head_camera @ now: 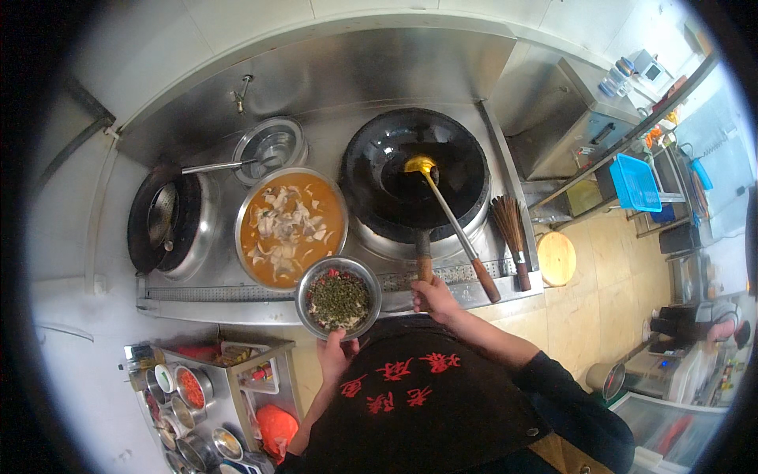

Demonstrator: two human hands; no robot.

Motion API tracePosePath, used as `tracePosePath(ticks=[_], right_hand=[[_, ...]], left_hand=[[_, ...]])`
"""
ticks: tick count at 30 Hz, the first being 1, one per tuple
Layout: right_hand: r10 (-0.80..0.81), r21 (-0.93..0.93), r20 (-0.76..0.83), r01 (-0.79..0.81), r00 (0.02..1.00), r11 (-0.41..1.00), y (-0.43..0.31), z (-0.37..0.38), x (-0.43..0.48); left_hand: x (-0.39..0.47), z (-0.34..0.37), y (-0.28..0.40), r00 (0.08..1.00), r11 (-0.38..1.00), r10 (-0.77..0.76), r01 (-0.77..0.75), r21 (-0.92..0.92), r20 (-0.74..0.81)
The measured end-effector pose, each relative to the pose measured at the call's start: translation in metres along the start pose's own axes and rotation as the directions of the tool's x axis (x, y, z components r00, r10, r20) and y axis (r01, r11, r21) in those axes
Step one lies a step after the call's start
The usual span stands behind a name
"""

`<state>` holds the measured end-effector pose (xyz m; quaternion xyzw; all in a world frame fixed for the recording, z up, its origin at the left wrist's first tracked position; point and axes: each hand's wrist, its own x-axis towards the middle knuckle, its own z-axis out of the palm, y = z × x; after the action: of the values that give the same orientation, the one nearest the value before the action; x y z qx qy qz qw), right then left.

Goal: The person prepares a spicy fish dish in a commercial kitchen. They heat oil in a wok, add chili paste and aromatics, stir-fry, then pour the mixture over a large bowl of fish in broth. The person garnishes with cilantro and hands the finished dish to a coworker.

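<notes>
My left hand (337, 354) grips the near rim of a small metal bowl (337, 299) heaped with green peppercorn-like spice and some red bits. The bowl is held at the front edge of the stove, partly over a large metal basin (292, 228) of orange broth with pale slices in it. My right hand (435, 298) is closed around the wooden handle end of a black wok (379, 172). Dark, shiny liquid shows in the wok. A ladle (448, 207) rests in it, its wooden grip leaning out over the front edge.
Behind the basin stands a water pot (273, 145) with a ladle in it. A second wok (192, 228) holding a skimmer sits on the left. A bamboo brush (510, 231) lies right of the big wok. Lower left is a metal rack (260, 361) with seasoning containers. Another person is far right.
</notes>
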<state>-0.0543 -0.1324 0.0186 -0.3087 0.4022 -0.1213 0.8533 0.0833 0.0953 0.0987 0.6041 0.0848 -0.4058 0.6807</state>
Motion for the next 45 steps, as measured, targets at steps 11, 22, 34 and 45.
tracePosePath(ticks=[11,22,34,45], right_hand=[[0.024,-0.049,-0.01,-0.025,1.0,0.999,-0.019,-0.012,-0.018],[-0.389,-0.698,-0.09,0.22,0.917,0.682,-0.034,-0.004,-0.038],[-0.558,-0.995,0.09,0.054,0.825,-0.08,-0.092,-0.112,-0.016],[-0.154,-0.285,-0.069,0.129,0.986,0.95,-0.092,-0.072,-0.054]], left_hand=[[0.003,0.006,0.0,0.999,0.997,0.011,-0.007,-0.077,0.053],[0.006,0.004,-0.002,0.999,0.998,-0.01,0.006,-0.066,-0.054],[0.015,0.001,-0.003,0.999,0.999,0.034,-0.034,-0.036,0.021],[0.019,0.001,-0.003,0.998,0.999,0.033,-0.033,-0.008,0.048]])
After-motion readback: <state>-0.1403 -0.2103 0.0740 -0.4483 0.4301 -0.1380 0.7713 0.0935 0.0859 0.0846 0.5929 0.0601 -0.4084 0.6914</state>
